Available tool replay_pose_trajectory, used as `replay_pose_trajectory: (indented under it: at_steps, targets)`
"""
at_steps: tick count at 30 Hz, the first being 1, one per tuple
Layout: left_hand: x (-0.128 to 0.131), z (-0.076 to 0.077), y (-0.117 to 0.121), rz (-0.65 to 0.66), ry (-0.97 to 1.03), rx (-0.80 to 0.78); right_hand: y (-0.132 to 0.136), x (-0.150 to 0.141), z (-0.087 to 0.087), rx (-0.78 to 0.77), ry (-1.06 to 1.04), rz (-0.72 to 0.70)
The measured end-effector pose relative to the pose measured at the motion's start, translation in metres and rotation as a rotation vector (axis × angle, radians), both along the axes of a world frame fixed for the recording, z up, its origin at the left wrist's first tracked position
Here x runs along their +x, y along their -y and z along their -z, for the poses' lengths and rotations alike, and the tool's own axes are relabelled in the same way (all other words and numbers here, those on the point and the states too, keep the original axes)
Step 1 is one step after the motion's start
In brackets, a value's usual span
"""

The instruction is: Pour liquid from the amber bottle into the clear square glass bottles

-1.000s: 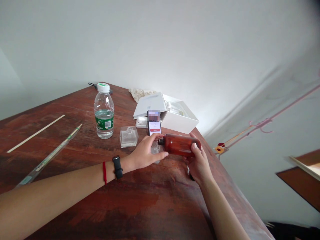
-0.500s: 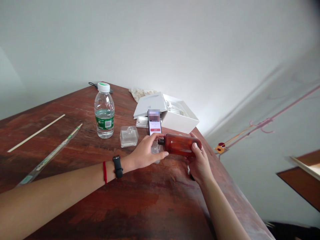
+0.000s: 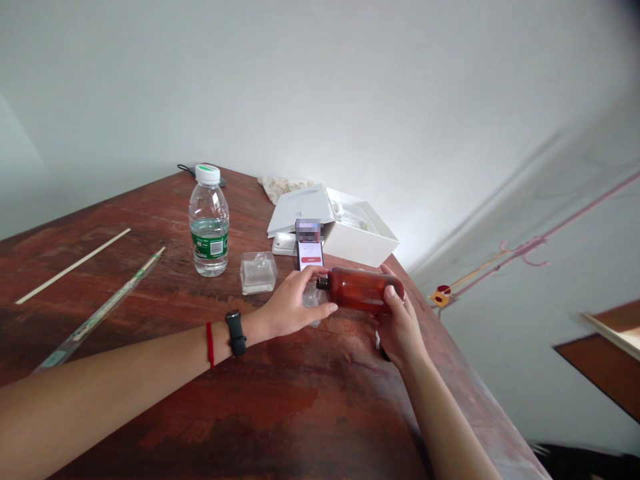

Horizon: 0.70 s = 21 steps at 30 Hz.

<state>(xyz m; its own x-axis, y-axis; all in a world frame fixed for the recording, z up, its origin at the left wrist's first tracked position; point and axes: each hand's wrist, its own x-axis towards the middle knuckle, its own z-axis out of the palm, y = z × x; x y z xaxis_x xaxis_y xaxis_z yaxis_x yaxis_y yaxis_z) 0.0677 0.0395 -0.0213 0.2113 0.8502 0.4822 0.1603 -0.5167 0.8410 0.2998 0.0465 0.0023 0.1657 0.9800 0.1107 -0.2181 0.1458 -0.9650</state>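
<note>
My right hand grips an amber brown bottle, tipped on its side with its dark neck pointing left. My left hand is curled round a small clear glass container right under the bottle's mouth; most of that container is hidden by my fingers. A black watch and a red string sit on my left wrist. Both hands hover over the right part of the dark wooden table.
A square clear glass bottle and a water bottle with a green label stand left of my hands. A phone leans by an open white box. Two long thin sticks lie at the left. The table's right edge is close.
</note>
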Motion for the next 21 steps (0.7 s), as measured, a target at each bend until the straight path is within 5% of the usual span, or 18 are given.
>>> replay_pose_trajectory:
  at_steps: [21]
  targets:
    - [-0.0004,-0.0037,0.0015,-0.006,-0.010,-0.004,-0.0008,0.0011,0.0018,0.007,0.027,-0.001]
